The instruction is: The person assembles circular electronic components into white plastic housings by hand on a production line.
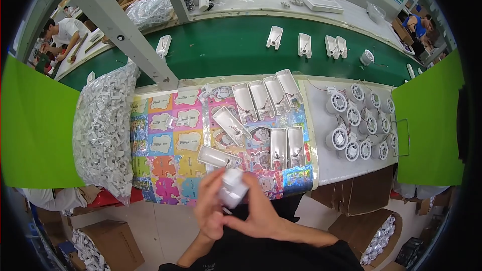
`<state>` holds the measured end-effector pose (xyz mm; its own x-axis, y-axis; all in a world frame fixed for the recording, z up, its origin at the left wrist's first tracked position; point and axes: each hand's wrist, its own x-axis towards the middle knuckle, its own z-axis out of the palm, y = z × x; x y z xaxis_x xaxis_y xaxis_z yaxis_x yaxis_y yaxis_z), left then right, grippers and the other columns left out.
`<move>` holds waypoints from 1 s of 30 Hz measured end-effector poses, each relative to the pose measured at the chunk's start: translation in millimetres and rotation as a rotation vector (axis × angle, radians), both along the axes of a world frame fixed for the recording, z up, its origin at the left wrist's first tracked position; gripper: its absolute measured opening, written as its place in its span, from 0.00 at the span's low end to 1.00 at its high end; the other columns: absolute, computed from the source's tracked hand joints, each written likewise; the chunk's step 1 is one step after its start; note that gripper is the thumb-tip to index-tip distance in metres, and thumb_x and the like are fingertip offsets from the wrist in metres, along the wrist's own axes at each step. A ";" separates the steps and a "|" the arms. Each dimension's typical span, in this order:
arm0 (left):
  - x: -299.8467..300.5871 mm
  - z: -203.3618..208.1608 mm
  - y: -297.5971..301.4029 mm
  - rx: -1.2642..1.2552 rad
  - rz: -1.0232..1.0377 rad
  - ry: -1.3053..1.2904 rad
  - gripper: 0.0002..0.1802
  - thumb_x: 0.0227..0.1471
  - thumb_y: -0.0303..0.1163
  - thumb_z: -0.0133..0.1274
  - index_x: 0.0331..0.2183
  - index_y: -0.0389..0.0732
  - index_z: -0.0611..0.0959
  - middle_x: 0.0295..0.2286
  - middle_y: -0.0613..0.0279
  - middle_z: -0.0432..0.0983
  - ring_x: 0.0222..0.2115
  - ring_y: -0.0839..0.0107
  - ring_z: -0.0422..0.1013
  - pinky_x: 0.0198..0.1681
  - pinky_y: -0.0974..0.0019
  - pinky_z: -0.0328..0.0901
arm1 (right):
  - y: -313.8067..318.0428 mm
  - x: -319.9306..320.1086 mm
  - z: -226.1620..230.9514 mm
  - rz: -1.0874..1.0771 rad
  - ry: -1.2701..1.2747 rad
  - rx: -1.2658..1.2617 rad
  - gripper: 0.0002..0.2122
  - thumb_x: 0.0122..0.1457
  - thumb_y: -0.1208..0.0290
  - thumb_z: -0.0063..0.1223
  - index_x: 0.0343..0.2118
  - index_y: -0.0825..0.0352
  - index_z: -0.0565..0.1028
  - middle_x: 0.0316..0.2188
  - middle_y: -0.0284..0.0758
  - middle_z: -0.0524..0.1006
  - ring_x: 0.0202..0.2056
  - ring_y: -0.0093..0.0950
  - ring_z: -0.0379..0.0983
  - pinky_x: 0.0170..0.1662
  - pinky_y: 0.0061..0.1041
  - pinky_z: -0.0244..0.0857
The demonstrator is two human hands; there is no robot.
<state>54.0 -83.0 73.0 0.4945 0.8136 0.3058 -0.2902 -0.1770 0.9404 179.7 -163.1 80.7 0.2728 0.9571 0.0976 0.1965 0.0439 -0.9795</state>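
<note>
Close to my body, at the near table edge, a white plastic housing [233, 190] is held up between both hands. My left hand [210, 208] is closed on its left side, and my right hand [258, 211] grips it from the right. The held piece is slightly blurred and the fingers hide part of it. Just beyond it, a long open white casing [217, 156] lies tilted on the colourful mat [160, 165]. Another tilted casing [231, 126] and several more in rows lie farther off, with thin wires inside some.
A bulging clear bag of small white parts [104, 130] stands at the left. Several round white fan-like units [353, 115] with wires sit at the right. Behind runs a green conveyor belt [221, 45] carrying white casings, with a grey metal post [120, 30] before it. Cardboard boxes [113, 243] stand below.
</note>
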 end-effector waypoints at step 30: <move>25.1 22.7 112.3 0.465 -0.638 0.941 0.40 0.40 0.34 0.69 0.58 0.41 0.78 0.52 0.48 0.78 0.54 0.50 0.73 0.59 0.52 0.66 | 25.1 91.9 29.3 0.239 -1.199 0.064 0.30 0.46 0.77 0.61 0.55 0.45 0.77 0.55 0.42 0.72 0.46 0.39 0.74 0.44 0.36 0.71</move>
<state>79.1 29.3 95.7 0.9486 0.2539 -0.1887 0.3099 -0.6266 0.7151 271.6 -137.9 110.0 -0.2039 0.9552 0.2147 0.9533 0.2436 -0.1784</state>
